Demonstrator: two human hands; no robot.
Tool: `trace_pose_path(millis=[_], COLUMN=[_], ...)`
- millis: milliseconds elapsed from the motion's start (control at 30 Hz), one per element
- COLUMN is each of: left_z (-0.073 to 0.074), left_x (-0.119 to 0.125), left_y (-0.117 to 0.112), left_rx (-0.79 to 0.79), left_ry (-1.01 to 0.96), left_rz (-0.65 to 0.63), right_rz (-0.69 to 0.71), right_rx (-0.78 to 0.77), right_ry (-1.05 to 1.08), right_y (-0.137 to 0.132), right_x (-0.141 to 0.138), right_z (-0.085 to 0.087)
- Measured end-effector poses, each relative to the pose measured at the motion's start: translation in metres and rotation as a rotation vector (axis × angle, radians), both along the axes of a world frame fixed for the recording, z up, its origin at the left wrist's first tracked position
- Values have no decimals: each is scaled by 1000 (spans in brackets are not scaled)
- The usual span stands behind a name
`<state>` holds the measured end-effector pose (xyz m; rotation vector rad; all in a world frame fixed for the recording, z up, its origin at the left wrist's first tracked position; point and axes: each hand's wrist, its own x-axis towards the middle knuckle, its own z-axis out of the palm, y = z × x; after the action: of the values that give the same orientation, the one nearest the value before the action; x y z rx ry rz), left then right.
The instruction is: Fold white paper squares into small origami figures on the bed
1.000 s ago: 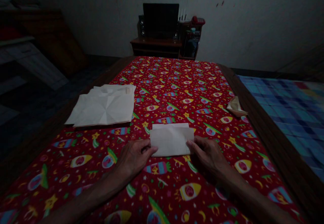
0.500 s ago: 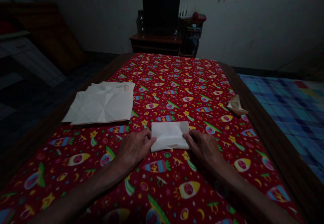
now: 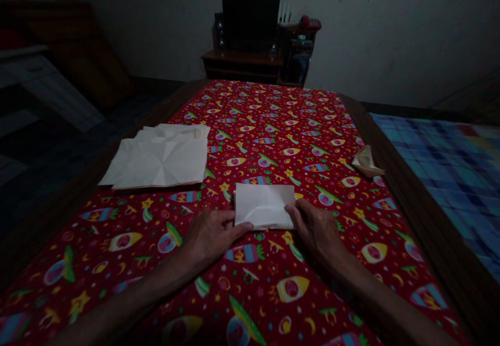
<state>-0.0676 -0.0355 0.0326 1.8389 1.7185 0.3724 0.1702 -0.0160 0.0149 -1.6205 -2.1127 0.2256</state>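
A white sheet of paper (image 3: 265, 202), folded into a small rectangle, lies on the red patterned cloth in front of me. My left hand (image 3: 213, 234) grips its lower left corner, the thumb along the near edge and the fingers partly hidden at the side. At the right edge, my right hand (image 3: 316, 226) pinches the paper between thumb and fingers. To the left rests a stack of creased white sheets (image 3: 164, 161). A small folded paper piece (image 3: 366, 162) sits near the right edge of the cloth.
The red cloth (image 3: 250, 127) with rockets and stars covers a wooden surface with dark edges. Beyond it, a dark screen (image 3: 250, 20) stands on a brown desk (image 3: 242, 59) against the wall. A blue checked cloth (image 3: 422, 153) lies at the right; a tilted wooden cabinet (image 3: 74, 49) shows at the left.
My left thumb has slid from the paper's left side to its lower edge. The paper's upper face now looks flatter. My right hand has kept its hold with little movement.
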Motion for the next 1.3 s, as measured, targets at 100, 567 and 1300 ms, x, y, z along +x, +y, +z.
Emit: trace_pose_path(millis=[100,567,1300], left_z=[-3,5,-11], left_x=[1,-12,17], left_y=[-5,-1,-17], left_rx=[62,97,493], left_ry=[-43,112,274], left_rz=[-13,-182,-644], right_rz=[17,26,54], right_rx=[-6,55,27], right_ry=[26,-158,-134], right_y=[0,-1,2], right_x=[1,-1,2], right_z=[0,1,-1])
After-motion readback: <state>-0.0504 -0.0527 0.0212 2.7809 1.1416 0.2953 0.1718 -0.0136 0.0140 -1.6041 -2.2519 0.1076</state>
